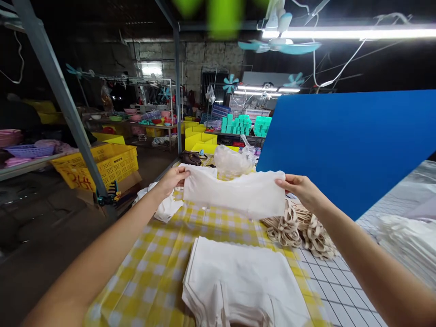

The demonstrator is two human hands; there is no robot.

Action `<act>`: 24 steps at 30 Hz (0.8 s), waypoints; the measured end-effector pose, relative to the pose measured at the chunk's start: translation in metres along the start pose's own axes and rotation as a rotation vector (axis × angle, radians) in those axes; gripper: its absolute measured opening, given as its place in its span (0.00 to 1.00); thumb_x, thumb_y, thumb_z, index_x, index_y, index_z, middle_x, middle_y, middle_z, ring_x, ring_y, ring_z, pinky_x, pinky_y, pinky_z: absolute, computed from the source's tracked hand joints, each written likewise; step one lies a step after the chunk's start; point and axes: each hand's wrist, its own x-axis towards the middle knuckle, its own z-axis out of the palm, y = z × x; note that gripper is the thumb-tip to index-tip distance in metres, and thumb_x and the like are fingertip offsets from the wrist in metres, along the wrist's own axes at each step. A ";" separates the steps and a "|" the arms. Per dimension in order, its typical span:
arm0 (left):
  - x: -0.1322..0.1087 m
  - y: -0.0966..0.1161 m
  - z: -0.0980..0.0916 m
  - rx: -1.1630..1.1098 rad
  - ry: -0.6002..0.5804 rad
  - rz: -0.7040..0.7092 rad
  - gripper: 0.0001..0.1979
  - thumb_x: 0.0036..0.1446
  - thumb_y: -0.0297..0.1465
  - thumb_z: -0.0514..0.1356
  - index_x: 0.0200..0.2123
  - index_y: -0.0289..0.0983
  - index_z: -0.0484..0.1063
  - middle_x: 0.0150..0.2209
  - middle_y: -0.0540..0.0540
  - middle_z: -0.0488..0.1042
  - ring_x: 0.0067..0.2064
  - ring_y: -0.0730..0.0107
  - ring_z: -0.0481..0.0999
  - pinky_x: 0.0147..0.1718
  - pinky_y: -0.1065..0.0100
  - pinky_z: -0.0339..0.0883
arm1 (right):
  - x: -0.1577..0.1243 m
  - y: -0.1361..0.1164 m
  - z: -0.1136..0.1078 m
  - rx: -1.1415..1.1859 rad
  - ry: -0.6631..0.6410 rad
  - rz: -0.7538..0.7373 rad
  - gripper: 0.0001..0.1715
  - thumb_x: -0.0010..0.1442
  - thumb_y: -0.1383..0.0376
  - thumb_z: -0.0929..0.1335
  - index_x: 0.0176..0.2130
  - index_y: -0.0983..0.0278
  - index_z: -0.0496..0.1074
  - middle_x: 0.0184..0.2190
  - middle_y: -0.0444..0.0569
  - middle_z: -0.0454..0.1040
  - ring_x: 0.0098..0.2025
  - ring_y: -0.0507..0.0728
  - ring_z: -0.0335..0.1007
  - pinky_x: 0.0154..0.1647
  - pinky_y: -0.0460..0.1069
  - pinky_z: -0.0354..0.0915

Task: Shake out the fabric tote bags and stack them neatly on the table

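A white cloth piece (235, 195) with a wavy upper edge hangs stretched between my hands, above the table. My left hand (173, 180) pinches its left upper corner between thumb and fingers. At the opposite corner, my right hand (302, 190) grips it the same way. Below, close to me, lies a neat stack of white cloth pieces (241, 263) with wavy far edges and strap-like parts toward me. Crumpled white cloth (167, 209) rests beyond my left wrist. Bundles of beige cord or strap (289, 227) lie beside my right forearm.
A yellow checked cloth (150, 268) covers the table. The large blue panel (340, 145) stands at the right. Behind the held cloth are a clear plastic bag (231, 159) and a dark bag (191, 157). A grey post (57, 86) and yellow crate (116, 163) are left.
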 end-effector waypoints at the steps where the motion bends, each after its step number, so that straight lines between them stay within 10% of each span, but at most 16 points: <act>1: -0.001 0.000 -0.003 0.000 -0.018 -0.023 0.20 0.35 0.39 0.68 0.31 0.34 0.72 0.25 0.50 0.74 0.25 0.75 0.71 0.27 0.72 0.65 | 0.000 0.000 0.000 -0.010 -0.038 -0.002 0.26 0.37 0.46 0.72 0.25 0.65 0.73 0.21 0.44 0.71 0.23 0.50 0.62 0.25 0.46 0.58; 6: 0.019 -0.031 -0.016 0.003 -0.038 -0.135 0.19 0.36 0.41 0.67 0.29 0.34 0.71 0.24 0.51 0.73 0.24 0.76 0.70 0.27 0.73 0.63 | 0.023 0.028 0.010 0.001 -0.155 0.067 0.24 0.39 0.48 0.72 0.24 0.66 0.72 0.20 0.43 0.69 0.22 0.50 0.62 0.24 0.46 0.59; 16: 0.114 -0.194 0.011 0.558 0.191 -0.416 0.05 0.48 0.28 0.58 0.22 0.35 0.67 0.21 0.46 0.71 0.31 0.62 0.74 0.28 0.68 0.63 | 0.108 0.195 0.110 -0.490 -0.059 0.424 0.12 0.50 0.67 0.66 0.17 0.65 0.64 0.15 0.44 0.65 0.20 0.52 0.64 0.22 0.46 0.57; 24: 0.143 -0.227 0.014 0.977 0.265 -0.352 0.10 0.57 0.30 0.52 0.37 0.35 0.72 0.39 0.36 0.75 0.44 0.57 0.73 0.37 0.65 0.62 | 0.129 0.238 0.137 -0.864 0.032 0.431 0.13 0.59 0.64 0.60 0.36 0.69 0.71 0.35 0.60 0.74 0.39 0.62 0.71 0.33 0.49 0.59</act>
